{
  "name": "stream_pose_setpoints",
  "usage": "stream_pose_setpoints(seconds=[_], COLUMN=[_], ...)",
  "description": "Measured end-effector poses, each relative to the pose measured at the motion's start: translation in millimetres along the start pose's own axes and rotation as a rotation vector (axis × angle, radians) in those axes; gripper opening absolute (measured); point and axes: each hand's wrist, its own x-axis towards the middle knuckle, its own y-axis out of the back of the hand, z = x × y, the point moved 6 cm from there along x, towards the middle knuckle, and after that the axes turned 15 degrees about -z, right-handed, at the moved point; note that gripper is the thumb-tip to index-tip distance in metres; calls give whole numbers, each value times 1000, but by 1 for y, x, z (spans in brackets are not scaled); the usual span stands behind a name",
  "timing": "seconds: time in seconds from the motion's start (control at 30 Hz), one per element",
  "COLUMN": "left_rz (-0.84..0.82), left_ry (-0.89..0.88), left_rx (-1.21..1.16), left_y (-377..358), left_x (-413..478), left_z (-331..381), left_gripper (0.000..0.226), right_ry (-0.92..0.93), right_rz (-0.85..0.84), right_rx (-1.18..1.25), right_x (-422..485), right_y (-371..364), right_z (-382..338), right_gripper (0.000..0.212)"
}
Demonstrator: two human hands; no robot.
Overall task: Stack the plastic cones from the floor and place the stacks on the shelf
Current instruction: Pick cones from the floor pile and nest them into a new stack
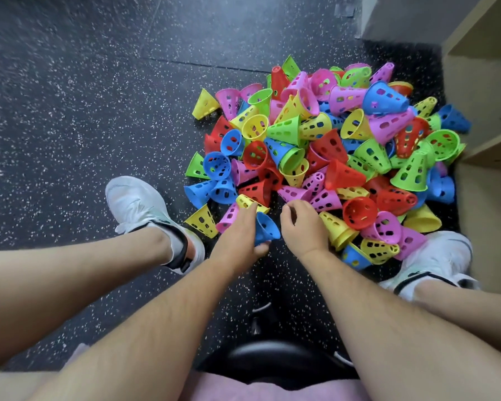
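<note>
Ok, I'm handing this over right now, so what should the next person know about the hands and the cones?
Left hand grips one blue cone.
Right hand is curled at the near edge of the cone pile; whether it holds anything is unclear.
The pile lies loose on the floor beside the shelf.
Done: no stack visible.
Left: stack nearly everything and shelve it.

One heap of plastic cones [330, 151], dozens, past counting, five colours: blue, yellow, pink, green, red. One blue cone [266, 227] in the left hand [237, 238]. Two hands, counting the right hand [302, 224]. Two white shoes [136, 204]. One shelf [486, 111].
</note>
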Motion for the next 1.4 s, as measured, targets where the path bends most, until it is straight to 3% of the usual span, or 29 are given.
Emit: stream_pose_setpoints(seconds=[0.23,0.33,0.47,0.63,0.83,0.97,1.07,1.13,1.3,1.4], left_rz=[168,176,182,180,221,253,288,317,342,352], left_ry=[65,62,79,85,94,72,34,13,10,17], left_rx=[-191,-281,-288,-318,-339,-414,-471,-496,-541,-569], left_y=[20,21,22,22,27,31,36,40,48,51], left_x=[-21,-22,-21,-21,-24,-24,-25,-24,-21,-23], left_z=[-38,-47,-51,-54,-56,-55,-47,-43,-43,-50], left_gripper=[79,67,74,72,88,89,76,70,85,79], right_ry=[-335,-380,-389,-214,89,290,405,437,469,434], right_rz=[-220,-247,-154,-77,3,-117,-191,-241,-269,-290], right_rx=[133,278,291,178,140,61,63,124,232,243], right_x=[21,19,9,5,-3,-6,-11,-14,-18,-15], right_y=[-40,-61,-60,-33,2,-9,-20,-26,-34,-38], right_z=[-14,-23,-25,-23,-37,-59,-76,-83,-91,-89], right_gripper=[55,42,35,36,26,25,25,28,31,31])
